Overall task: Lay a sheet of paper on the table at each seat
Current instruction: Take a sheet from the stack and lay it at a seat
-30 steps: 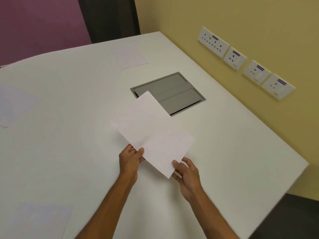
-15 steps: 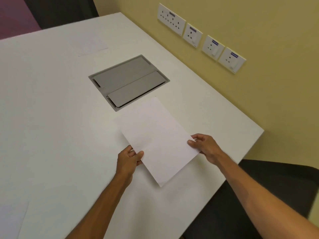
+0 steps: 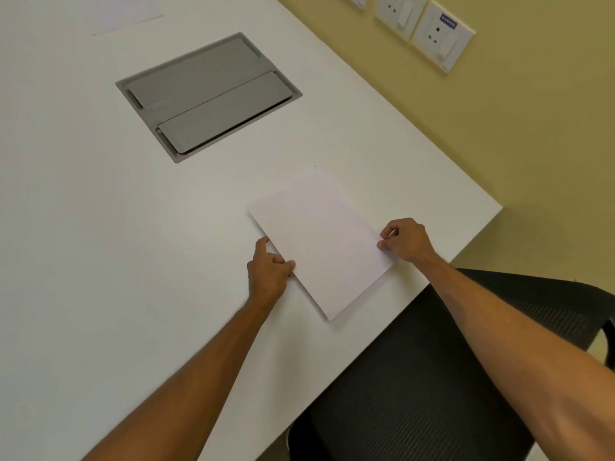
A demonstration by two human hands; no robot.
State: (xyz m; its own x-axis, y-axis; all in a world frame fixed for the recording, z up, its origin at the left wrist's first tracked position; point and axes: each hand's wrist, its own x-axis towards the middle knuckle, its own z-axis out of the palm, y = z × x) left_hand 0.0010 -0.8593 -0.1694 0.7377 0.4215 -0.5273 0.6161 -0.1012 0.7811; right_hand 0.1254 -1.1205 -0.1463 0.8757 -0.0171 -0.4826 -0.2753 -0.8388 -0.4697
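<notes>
1. Table [image 3: 100,227]: smooth matte white top; grey rectangular cable hatch [image 3: 208,94] set flush, two flat lids.
2. Sheet of paper [image 3: 321,244]: plain white rectangle, lying near the table's edge in front of a black mesh chair [image 3: 466,377]; another sheet [image 3: 126,15] lies far across the table.
3. Left hand [image 3: 269,271]: fingers curled, pinching the sheet's left edge; index extended along it.
4. Right hand [image 3: 404,241]: thumb and fingertips pinching the right edge.
</notes>
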